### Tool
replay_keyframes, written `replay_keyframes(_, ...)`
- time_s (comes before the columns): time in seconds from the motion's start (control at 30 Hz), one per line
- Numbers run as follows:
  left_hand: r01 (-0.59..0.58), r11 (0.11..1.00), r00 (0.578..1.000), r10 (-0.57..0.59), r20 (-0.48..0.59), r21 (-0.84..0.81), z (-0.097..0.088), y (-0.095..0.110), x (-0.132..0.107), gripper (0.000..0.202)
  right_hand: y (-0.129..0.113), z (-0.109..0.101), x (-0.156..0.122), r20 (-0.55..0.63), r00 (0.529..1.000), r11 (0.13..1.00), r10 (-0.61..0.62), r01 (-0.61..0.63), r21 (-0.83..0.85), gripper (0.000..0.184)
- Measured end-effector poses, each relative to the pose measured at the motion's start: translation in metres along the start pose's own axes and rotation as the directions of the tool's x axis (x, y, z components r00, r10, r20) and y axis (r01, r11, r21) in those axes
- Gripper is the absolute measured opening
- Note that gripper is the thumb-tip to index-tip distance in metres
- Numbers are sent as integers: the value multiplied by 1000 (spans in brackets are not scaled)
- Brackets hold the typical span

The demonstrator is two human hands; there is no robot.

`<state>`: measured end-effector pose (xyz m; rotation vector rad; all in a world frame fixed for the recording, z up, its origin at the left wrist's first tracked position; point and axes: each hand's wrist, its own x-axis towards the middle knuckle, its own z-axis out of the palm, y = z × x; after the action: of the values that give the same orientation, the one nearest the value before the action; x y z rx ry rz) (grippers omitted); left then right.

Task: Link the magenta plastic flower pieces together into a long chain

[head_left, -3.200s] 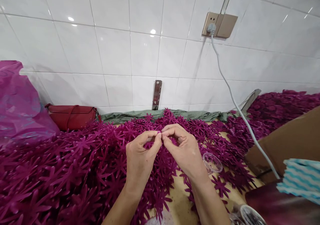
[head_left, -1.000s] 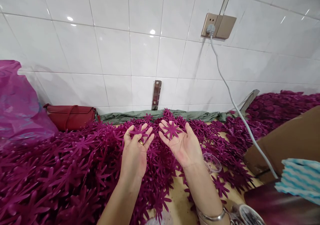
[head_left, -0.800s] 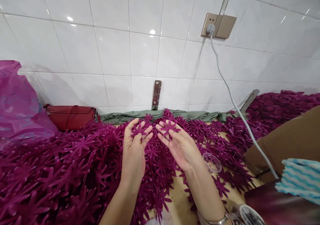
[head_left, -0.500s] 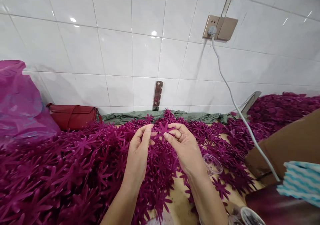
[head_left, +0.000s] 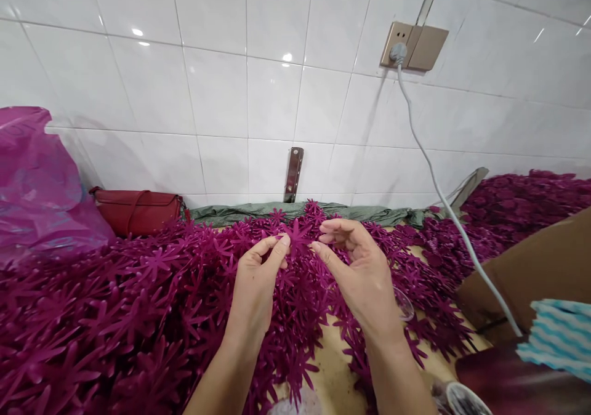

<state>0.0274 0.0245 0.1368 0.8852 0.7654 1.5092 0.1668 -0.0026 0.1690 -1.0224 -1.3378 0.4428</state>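
Observation:
Between my two hands I hold a magenta star-shaped flower piece [head_left: 296, 237] above a large heap of the same pieces [head_left: 115, 316]. My left hand [head_left: 258, 279] pinches its left edge with thumb and forefinger. At the piece's right edge, the thumb and fingers of my right hand [head_left: 362, 273] are curled and close on it. Both hands are raised a little over the heap, near the middle of the table.
A red bag [head_left: 136, 209] lies by the tiled wall, a pink plastic bag [head_left: 34, 181] at far left. A grey cable [head_left: 434, 181] runs from the wall socket [head_left: 413, 38]. A clear cup [head_left: 402, 304], brown cardboard [head_left: 535, 267], a striped cloth [head_left: 561, 335] are at right.
My hands were open, palms up, with a flower piece on each; they have turned inward and come together, and now pinch a piece between them.

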Motion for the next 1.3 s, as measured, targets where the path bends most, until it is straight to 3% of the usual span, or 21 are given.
replay_keyframes(0.13,-3,1000,1000,3,15,-1,3,1,-3,21,-5,1,-4,19,984,962,-177,177,-208,4)
replay_keyframes(0.33,24,999,997,-27,77,39,4,4,-5,21,3,5,-5,54,967,899,-249,251,-359,7)
replay_keyframes(0.57,-34,986,993,15,117,164,3,4,-7,22,3,3,-5,133,920,767,-368,382,-516,11)
replay_keyframes(0.83,-80,981,986,52,157,177,2,1,-5,21,5,4,-4,164,906,759,-390,417,-500,16)
replay_keyframes(1.2,54,996,993,-46,105,-73,6,1,-5,19,15,13,-4,105,941,849,-322,336,-407,13)
replay_keyframes(1.3,43,996,996,-36,84,-76,6,2,-4,20,16,12,-4,95,932,836,-349,356,-418,14)
